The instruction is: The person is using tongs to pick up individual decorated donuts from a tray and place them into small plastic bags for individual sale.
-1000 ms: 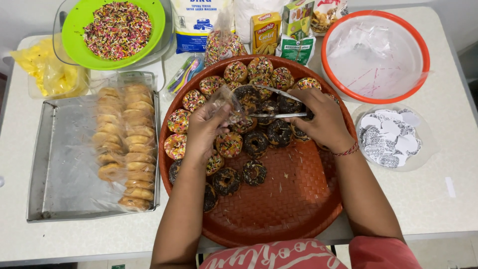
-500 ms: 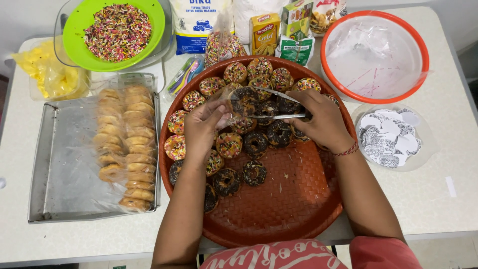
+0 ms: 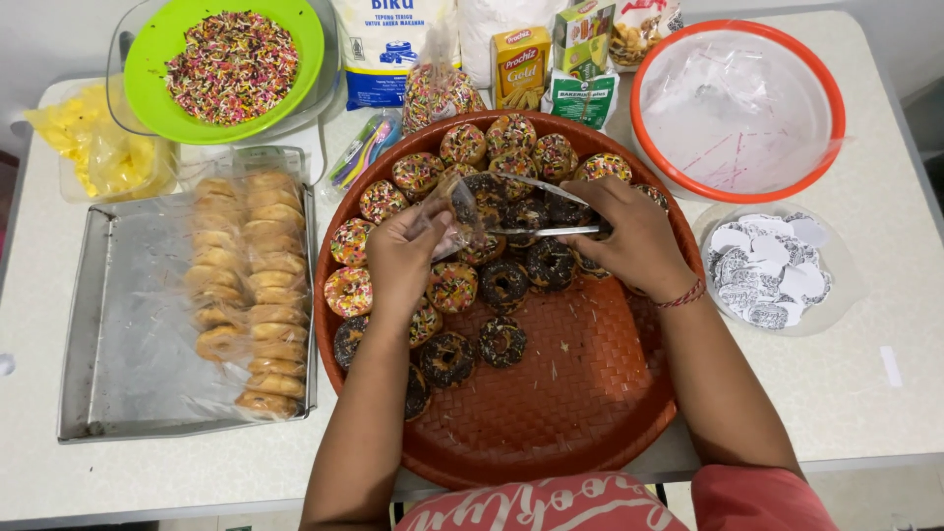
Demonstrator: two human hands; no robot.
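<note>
Pale speckled tabletop (image 3: 865,393) fills my view from above, crowded with baking things. At the centre I see a big round brown woven tray (image 3: 551,413), its upper half packed with small doughnuts, some chocolate-glazed (image 3: 503,340), some under coloured sprinkles (image 3: 349,291); its lower half is bare weave. My left hand (image 3: 403,261) is closed, fingers pinched together on the edge of a small clear plastic bag (image 3: 462,218) held just above the doughnuts near the tray's middle. My right hand (image 3: 629,236) is closed too, gripping a thin metal tool (image 3: 539,232) that lies level and points left into the bag's mouth; I cannot tell whether it is tongs or a blade. A red thread bracelet (image 3: 680,293) circles the right wrist. Left of the tray sits a rectangular metal baking pan (image 3: 98,393) holding two rows of plain golden doughnuts (image 3: 258,295) under clear film. Above it stands a lime-green bowl of coloured sprinkles (image 3: 231,64). At upper right I see an orange-rimmed round basin lined with clear plastic (image 3: 737,108), and below it a clear bag of round printed paper stickers (image 3: 772,270).
</note>
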